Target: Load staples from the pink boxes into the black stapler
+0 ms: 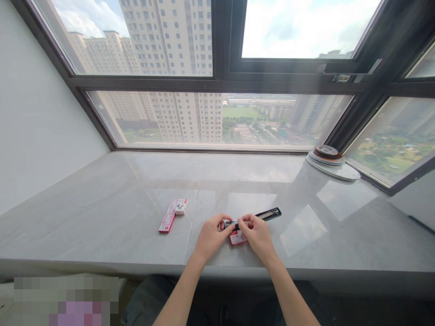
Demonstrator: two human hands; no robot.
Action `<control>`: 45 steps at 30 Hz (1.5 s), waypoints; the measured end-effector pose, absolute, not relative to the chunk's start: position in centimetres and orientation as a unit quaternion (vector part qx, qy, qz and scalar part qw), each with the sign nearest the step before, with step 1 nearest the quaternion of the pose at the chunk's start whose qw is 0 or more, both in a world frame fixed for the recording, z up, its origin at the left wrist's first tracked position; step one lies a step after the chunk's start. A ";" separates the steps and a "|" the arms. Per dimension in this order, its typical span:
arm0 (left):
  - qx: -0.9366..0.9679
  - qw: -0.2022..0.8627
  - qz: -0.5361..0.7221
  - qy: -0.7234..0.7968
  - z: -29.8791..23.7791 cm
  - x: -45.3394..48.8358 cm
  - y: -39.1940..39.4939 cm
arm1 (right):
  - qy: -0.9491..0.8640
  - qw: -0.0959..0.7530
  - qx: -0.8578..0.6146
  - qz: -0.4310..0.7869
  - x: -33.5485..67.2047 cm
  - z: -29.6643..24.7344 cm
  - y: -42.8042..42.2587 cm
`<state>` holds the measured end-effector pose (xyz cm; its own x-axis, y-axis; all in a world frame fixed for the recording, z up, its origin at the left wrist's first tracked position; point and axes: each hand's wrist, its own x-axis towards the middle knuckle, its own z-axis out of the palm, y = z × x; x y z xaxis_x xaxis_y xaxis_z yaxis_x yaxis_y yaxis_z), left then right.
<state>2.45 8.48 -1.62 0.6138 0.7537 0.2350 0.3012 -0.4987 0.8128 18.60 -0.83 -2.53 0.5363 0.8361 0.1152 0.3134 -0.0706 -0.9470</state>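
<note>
A black stapler (270,214), swung open to show its metal channel, lies slanted across both my hands over the sill. At its left end, my left hand (215,231) grips it between thumb and fingers. My right hand (255,232) is closed around its middle, the thumb close to the left thumb. The fingertips hide much of the stapler's left part, and I cannot tell whether a strip of staples is in them. Beneath the hands a red-and-white box (238,238) lies flat, partly covered by the right hand.
To the left, two flat red-and-white boxes (166,222) lie on the grey marble sill (112,226), with a small white box (181,207) beside or on one. A stack of round plates or lids (331,162) sits in the far right corner. Dark-framed windows (217,84) border the back.
</note>
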 end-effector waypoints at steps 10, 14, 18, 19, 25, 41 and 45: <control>0.843 0.329 0.289 0.311 -1.8 2.0 8.8 | -0.521 0.435 -0.715 0.167 18.5 -0.2 -2.2; 0.849 0.323 0.281 0.311 -2.0 2.0 8.9 | -0.442 0.451 -0.737 0.240 22.3 -1.4 -5.4; 0.854 0.321 0.272 0.307 -2.2 2.3 9.1 | -0.334 0.483 -0.741 0.325 26.7 -1.5 -6.8; 0.854 0.321 0.270 0.307 -2.2 2.3 9.1 | -0.340 0.497 -0.725 0.335 27.3 -1.1 -6.5; 0.858 0.316 0.261 0.309 -1.6 2.4 8.8 | -0.536 0.429 -0.671 0.279 25.7 2.1 -2.3; 0.904 0.311 0.249 0.154 0.7 2.5 5.5 | -0.567 0.265 -0.767 0.141 25.6 1.7 -2.4; 0.930 0.284 0.197 0.124 0.8 2.3 5.7 | -0.508 0.317 -0.775 0.200 26.7 -0.3 -3.1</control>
